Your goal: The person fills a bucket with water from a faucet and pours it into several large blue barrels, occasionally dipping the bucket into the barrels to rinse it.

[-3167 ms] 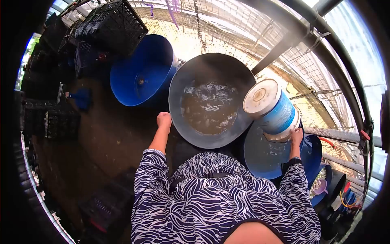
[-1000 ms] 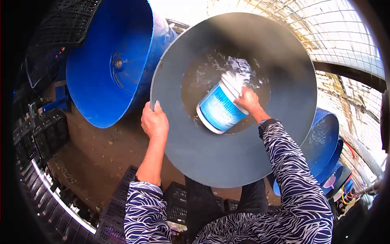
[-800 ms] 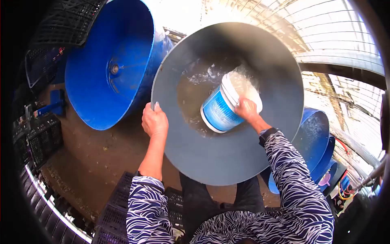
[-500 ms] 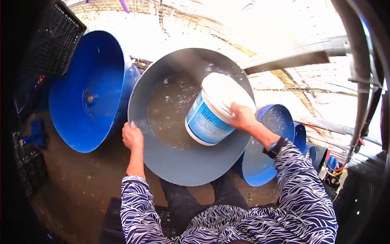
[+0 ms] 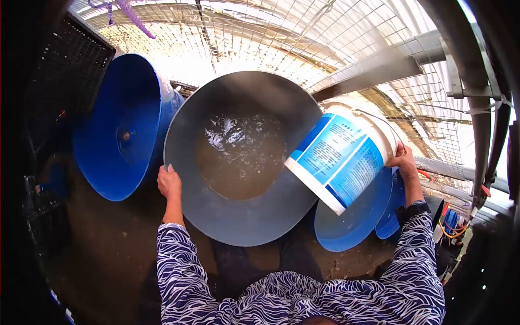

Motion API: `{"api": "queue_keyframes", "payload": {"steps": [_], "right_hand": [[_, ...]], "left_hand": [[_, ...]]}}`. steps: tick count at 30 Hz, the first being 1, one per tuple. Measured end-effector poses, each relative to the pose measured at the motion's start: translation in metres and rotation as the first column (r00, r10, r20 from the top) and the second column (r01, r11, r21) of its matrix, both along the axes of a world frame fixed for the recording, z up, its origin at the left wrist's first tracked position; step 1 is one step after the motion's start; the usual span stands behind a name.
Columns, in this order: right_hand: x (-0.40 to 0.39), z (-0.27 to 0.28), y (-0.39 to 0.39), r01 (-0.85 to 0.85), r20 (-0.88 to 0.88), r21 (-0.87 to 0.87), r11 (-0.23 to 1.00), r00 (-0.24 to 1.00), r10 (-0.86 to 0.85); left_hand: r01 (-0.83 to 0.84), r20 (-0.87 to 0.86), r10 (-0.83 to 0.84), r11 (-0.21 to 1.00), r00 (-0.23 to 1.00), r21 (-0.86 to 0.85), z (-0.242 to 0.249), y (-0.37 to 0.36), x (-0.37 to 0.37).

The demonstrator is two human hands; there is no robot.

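My left hand [image 5: 169,182] grips the left rim of a large grey tub [image 5: 233,225]. Murky water [image 5: 238,162] ripples in the bottom of that tub. With my right hand [image 5: 402,161] I hold a white bucket [image 5: 341,157] with a blue printed label by its upper rim. The bucket is raised over the right edge of the grey tub and tilted, its base toward me and its mouth turned up and away to the right. What is inside the bucket is hidden.
On the left a blue tub [image 5: 122,157] leans on its side, beside a black crate [image 5: 67,70]. Below the bucket to the right stands another blue tub [image 5: 346,233] holding cloudy liquid. Wire mesh [image 5: 260,32] runs along the back, and the floor [image 5: 103,244] is brown.
My right hand has carried the bucket up and right, from inside the grey tub to above its right edge. My left hand stays on the rim.
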State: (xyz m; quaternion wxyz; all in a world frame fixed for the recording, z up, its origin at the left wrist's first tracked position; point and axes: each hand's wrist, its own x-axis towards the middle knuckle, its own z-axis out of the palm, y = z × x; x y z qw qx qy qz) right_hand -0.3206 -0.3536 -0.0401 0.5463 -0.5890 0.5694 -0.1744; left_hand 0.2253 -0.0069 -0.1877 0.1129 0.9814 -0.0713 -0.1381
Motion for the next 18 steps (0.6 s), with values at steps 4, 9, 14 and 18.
{"api": "queue_keyframes", "payload": {"steps": [4,9,14,18], "right_hand": [[-0.036,-0.022,0.003,0.061,0.024,0.086,0.994,0.998,-0.063],[-0.099,-0.067,0.008,0.115,0.211,0.164,0.980,0.966,-0.149],[-0.154,-0.125,0.048,0.260,0.409,0.327,0.909,0.828,-0.384],[-0.156,-0.125,0.051,0.325,0.369,0.334,0.885,0.819,-0.440]], "left_hand": [[-0.030,0.040,0.031,0.999,0.999,-0.024,-0.001,-0.002,-0.005],[-0.026,0.005,0.026,1.000,1.000,0.005,0.004,-0.006,-0.004],[-0.039,0.017,0.039,0.999,0.999,0.005,-0.007,-0.002,0.001],[-0.029,0.051,0.030,0.999,0.998,-0.015,-0.003,-0.005,-0.003]]}}
